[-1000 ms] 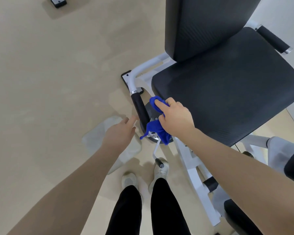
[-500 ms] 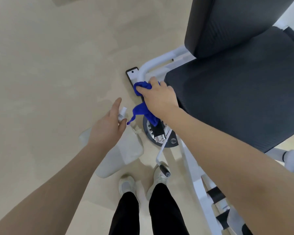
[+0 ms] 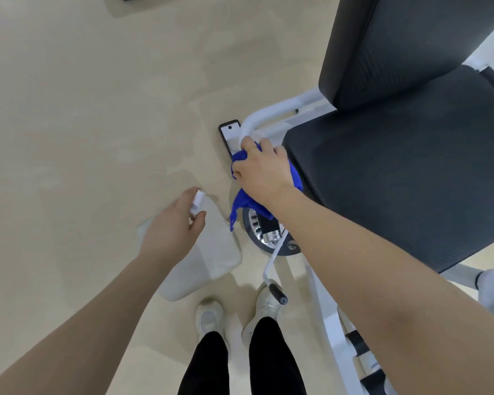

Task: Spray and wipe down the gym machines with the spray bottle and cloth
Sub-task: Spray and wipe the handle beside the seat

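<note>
My right hand point(image 3: 261, 169) grips a blue cloth point(image 3: 241, 205) wrapped round the black side handle of a gym machine, close to where the handle meets the white frame tube point(image 3: 271, 112). The handle's metal end point(image 3: 271, 233) sticks out below the cloth. A translucent white spray bottle point(image 3: 211, 252) hangs in my left hand point(image 3: 169, 226), left of the handle; its nozzle point(image 3: 197, 201) pokes up between my fingers. The machine's black seat point(image 3: 397, 181) and backrest point(image 3: 397, 44) fill the right side.
A round grey adjustment disc point(image 3: 253, 238) sits under the handle, with a thin white lever ending in a black knob point(image 3: 277, 293) below it. The black-edged foot plate point(image 3: 228, 132) rests on the beige floor. My two shoes point(image 3: 211, 317) stand beside the white frame.
My right hand has slid the cloth up the handle from its lower end toward the white tube. My left hand has shifted a little, bringing the bottle's nozzle into view.
</note>
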`<action>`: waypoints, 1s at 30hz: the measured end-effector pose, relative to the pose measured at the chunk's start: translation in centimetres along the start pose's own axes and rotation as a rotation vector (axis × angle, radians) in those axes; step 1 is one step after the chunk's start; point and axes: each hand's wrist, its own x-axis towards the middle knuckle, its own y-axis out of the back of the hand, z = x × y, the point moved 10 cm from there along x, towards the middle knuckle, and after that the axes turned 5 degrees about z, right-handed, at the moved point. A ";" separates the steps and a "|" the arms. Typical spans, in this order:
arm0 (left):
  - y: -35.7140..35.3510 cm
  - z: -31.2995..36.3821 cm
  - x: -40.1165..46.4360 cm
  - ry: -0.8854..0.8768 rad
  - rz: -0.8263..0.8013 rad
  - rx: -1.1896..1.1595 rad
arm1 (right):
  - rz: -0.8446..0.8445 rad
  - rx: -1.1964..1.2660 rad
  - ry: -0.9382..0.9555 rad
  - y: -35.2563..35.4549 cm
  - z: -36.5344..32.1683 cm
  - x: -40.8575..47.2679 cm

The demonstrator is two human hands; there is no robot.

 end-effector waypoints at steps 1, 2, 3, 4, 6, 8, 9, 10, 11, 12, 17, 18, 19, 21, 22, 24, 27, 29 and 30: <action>0.0 -0.4 -0.2 0.010 -0.003 0.003 | -0.010 0.006 0.015 0.0 -0.2 -0.5; -0.1 -0.7 -0.6 0.023 -0.013 0.008 | -0.019 -0.002 0.035 0.3 -0.5 -1.8; -0.2 -0.8 -1.0 0.031 -0.028 0.011 | -0.042 -0.027 0.073 0.2 -0.9 -3.3; -0.4 -0.8 -1.5 0.035 -0.046 0.009 | -0.072 -0.047 0.130 0.1 -1.5 -5.3; -0.6 -0.3 -2.2 0.027 -0.072 -0.007 | -0.147 -0.082 0.258 0.2 -3.2 -8.9; -0.6 0.3 -2.4 0.013 -0.078 -0.008 | -0.178 -0.111 0.377 0.5 -4.2 -9.5; -0.5 0.6 -2.6 0.011 -0.081 -0.004 | -0.181 -0.132 0.416 0.7 -4.4 -8.6; -0.5 0.8 -2.6 0.005 -0.077 -0.005 | -0.153 -0.123 0.397 0.8 -4.1 -7.0; -0.5 1.0 -2.6 0.000 -0.064 -0.013 | -0.125 -0.059 0.293 0.9 -2.9 -5.0; -0.4 1.0 -2.5 0.003 -0.046 -0.026 | -0.104 0.040 0.136 1.0 -1.2 -3.1; -0.9 1.0 -2.1 0.027 0.001 -0.071 | -0.038 0.639 -0.465 -1.4 3.9 -4.0; -1.0 0.9 -2.2 0.041 -0.001 -0.080 | -0.085 0.553 -0.431 -1.8 3.6 -5.1; -1.2 0.7 -2.3 0.055 -0.005 -0.094 | -0.169 0.418 -0.348 -2.3 3.0 -6.1; -1.5 0.7 -2.3 0.075 -0.015 -0.109 | -0.313 0.279 -0.240 -3.3 2.3 -7.8; -1.6 0.8 -2.2 0.080 -0.020 -0.111 | -0.348 0.264 -0.223 -3.6 2.2 -8.2; -1.8 1.3 -1.8 0.088 -0.034 -0.118 | -0.367 0.239 -0.240 -3.6 2.3 -7.7; -1.6 2.0 -1.3 0.062 -0.030 -0.115 | -0.195 0.273 -0.373 -1.9 2.7 -4.1; -0.9 1.9 -1.0 0.050 0.001 -0.100 | -0.021 0.249 -0.345 0.5 2.4 -2.8; -0.6 1.7 -0.8 0.056 0.017 -0.088 | 0.017 0.206 -0.257 1.4 1.7 -2.9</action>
